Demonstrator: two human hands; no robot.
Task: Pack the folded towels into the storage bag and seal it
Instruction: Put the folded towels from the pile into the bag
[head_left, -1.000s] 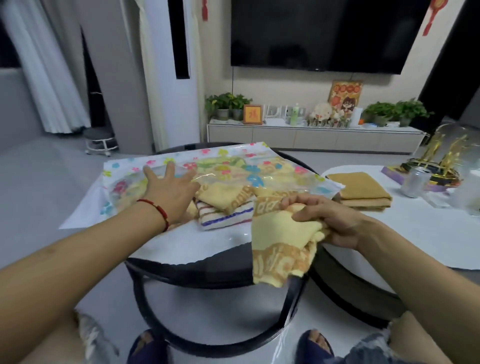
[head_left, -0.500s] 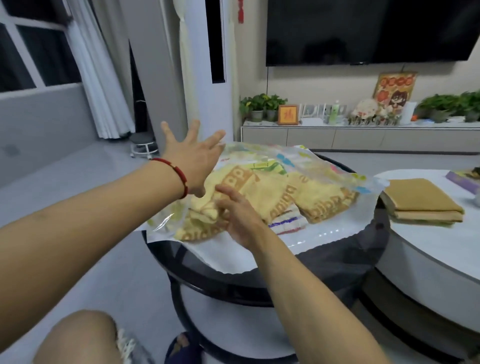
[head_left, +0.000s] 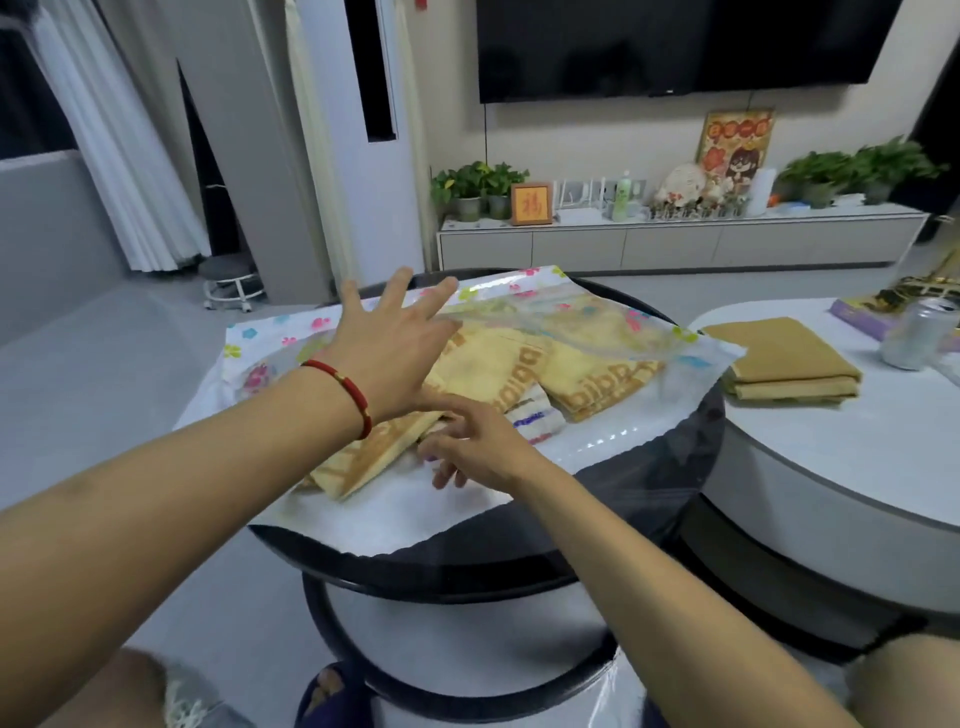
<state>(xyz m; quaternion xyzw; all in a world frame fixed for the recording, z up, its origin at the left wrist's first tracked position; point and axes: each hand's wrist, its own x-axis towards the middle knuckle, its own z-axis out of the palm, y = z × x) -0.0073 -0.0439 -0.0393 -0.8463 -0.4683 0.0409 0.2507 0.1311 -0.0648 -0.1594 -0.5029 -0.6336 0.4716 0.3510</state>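
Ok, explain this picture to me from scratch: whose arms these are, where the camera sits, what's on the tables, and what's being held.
No machine here: a person wears a wide-angle camera on the head, looking forward and down, so the two bare arms reach in from the bottom. The left hand, with a red bracelet on its wrist, is spread open above the storage bag, a clear plastic bag with flower prints lying on the round black table. Yellow towels and a striped towel lie under its plastic; one yellow end pokes out by the near opening. The right hand hovers open over that end. Neither hand holds anything. On the white table sit a folded tan towel and a can.
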